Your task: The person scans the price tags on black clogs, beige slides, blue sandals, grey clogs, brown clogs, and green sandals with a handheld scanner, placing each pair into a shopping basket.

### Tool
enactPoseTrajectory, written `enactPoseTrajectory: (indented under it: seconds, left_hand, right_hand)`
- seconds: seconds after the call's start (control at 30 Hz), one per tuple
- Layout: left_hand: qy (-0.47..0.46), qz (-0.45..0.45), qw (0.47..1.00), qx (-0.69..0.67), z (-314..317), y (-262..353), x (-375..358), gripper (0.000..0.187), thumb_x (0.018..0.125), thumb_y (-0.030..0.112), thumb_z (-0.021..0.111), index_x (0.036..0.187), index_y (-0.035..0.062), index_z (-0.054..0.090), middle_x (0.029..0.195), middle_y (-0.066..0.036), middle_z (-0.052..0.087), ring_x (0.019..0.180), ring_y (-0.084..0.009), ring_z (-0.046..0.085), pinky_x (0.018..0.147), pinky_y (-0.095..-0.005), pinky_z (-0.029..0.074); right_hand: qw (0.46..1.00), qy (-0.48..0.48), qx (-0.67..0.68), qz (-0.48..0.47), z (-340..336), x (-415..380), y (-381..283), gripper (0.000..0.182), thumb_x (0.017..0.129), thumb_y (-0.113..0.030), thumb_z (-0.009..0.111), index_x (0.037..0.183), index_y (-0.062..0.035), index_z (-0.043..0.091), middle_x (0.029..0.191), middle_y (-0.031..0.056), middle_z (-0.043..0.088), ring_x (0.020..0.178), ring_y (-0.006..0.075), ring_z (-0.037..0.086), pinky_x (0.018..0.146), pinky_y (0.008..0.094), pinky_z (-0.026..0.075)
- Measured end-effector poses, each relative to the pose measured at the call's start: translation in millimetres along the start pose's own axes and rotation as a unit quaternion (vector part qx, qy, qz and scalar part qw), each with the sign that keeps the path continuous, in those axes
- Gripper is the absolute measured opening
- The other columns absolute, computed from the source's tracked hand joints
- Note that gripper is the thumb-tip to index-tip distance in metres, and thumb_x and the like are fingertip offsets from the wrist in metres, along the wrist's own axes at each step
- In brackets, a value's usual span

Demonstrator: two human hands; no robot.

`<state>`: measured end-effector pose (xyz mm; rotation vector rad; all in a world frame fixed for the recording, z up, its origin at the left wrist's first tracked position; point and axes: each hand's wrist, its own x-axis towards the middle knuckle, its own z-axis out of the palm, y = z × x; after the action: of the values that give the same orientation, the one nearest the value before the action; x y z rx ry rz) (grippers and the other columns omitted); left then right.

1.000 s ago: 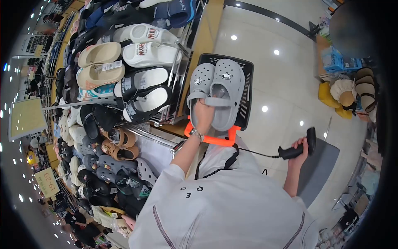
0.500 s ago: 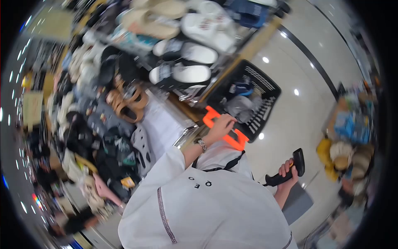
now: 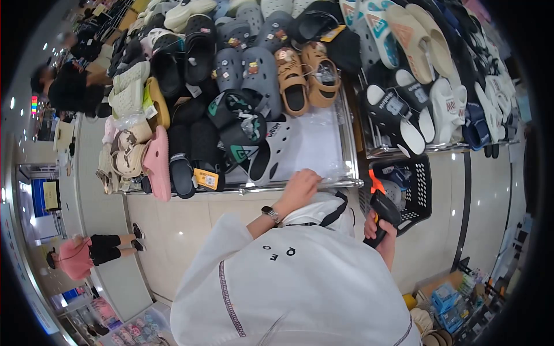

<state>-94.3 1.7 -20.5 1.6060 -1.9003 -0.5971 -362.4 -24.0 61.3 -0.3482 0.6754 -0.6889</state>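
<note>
Across the desk [image 3: 311,138] lay shoes [image 3: 261,66]; by its rail [image 3: 341,184] the left hand [image 3: 299,187] curled loosely, seemingly empty. Beside the basket [image 3: 425,199], the right hand [image 3: 388,236] gripped the scanner [image 3: 385,209], likely light, rigid, best held by its handle [image 3: 376,236].

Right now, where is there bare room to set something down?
On the display, the white surface between the tan clogs, white clog and metal rail; the left hand is at its near edge. The floor is bare between that rail and the left sleeve. Crowded: the rest of the display, packed with shoes.
</note>
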Motion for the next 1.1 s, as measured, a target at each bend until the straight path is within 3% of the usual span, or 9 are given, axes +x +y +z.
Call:
enactPoseTrajectory:
  seconds: [0.1,0.27,0.43,0.47,0.53,0.67,0.73,0.8,1.1]
  left_hand:
    - [0.158,-0.118,0.979,0.042,-33,-38,-14,0.02,0.072,0.006,0.055,0.092,0.0047,0.053,0.091,-0.011,0.052,0.091,-0.0288,0.048,0.078,-0.0379,0.038]
    - [0.254,-0.19,0.947,0.049,-80,-89,-8,0.017,0.073,0.004,0.056,0.09,0.0025,0.055,0.089,-0.011,0.053,0.09,-0.0283,0.049,0.077,-0.0354,0.039]
    - [0.162,-0.086,0.982,-0.035,-99,-118,78,0.019,0.077,0.013,0.056,0.092,0.001,0.053,0.089,-0.012,0.054,0.085,-0.0275,0.051,0.076,-0.0365,0.041]
    - [0.062,-0.157,0.983,-0.075,-96,-124,99,0.028,0.079,0.021,0.056,0.096,-0.0007,0.053,0.091,-0.013,0.056,0.087,-0.0285,0.052,0.077,-0.0375,0.042]
    - [0.007,-0.15,0.988,-0.017,-77,-141,142,0.04,0.08,0.032,0.056,0.098,-0.0036,0.053,0.091,-0.015,0.058,0.086,-0.0281,0.054,0.075,-0.0346,0.043]
    - [0.062,-0.113,0.991,0.028,-27,-155,209,0.054,0.079,0.046,0.053,0.091,-0.0071,0.055,0.086,-0.019,0.059,0.084,-0.0308,0.056,0.073,-0.0368,0.043]
    - [-0.011,-0.299,0.951,-0.078,-28,-149,233,0.064,0.076,0.056,0.052,0.081,-0.0076,0.059,0.082,-0.022,0.06,0.083,-0.0322,0.057,0.074,-0.0375,0.042]
    - [0.018,-0.373,0.923,-0.092,-31,-141,241,0.074,0.07,0.066,0.049,0.076,-0.0069,0.062,0.086,-0.021,0.062,0.086,-0.028,0.058,0.076,-0.0361,0.041]
    - [-0.026,-0.368,0.869,-0.329,-49,-168,247,0.039,0.064,0.036,0.069,0.075,-0.0006,0.062,0.076,-0.005,0.057,0.071,-0.0144,0.053,0.063,-0.0263,0.039]
  right_hand:
    - [0.999,-0.003,-0.034,0.008,30,24,5,0.037,0.066,-0.025,0.063,0.089,-0.0024,0.045,0.058,0.0023,0.041,0.045,0.0108,0.04,0.044,0.0233,0.034]
    - [0.995,0.057,-0.079,-0.011,63,36,29,0.036,0.064,-0.024,0.062,0.089,-0.0025,0.047,0.057,0.0022,0.04,0.047,0.0113,0.039,0.047,0.0228,0.032]
    - [0.989,0.135,-0.019,-0.062,69,21,49,0.028,0.071,-0.016,0.06,0.091,0.0001,0.049,0.061,0.0051,0.045,0.049,0.0133,0.043,0.051,0.0259,0.039]
    - [0.986,0.151,-0.012,-0.07,68,16,55,0.028,0.071,-0.015,0.06,0.091,0.0001,0.049,0.062,0.0053,0.046,0.05,0.0132,0.044,0.051,0.0261,0.039]
    - [0.977,0.202,0.012,-0.068,76,7,61,0.027,0.07,-0.014,0.06,0.091,0.0,0.049,0.062,0.0055,0.046,0.05,0.0132,0.045,0.052,0.0261,0.039]
    - [0.955,0.276,0.043,-0.099,85,-5,79,0.027,0.069,-0.015,0.059,0.089,-0.0014,0.048,0.062,0.0036,0.045,0.051,0.0113,0.042,0.05,0.0226,0.034]
    - [0.947,0.292,0.05,-0.126,87,-10,88,0.028,0.069,-0.016,0.059,0.09,-0.0017,0.047,0.062,0.004,0.045,0.051,0.0119,0.042,0.05,0.0231,0.035]
    - [0.938,0.313,0.064,-0.137,93,-12,91,0.028,0.069,-0.015,0.059,0.091,-0.0019,0.047,0.062,0.0041,0.045,0.051,0.0121,0.042,0.05,0.0234,0.035]
    - [0.943,0.312,0.059,-0.103,93,5,87,0.023,0.072,-0.013,0.059,0.09,-0.0021,0.048,0.064,0.0043,0.047,0.053,0.0124,0.044,0.052,0.0238,0.037]
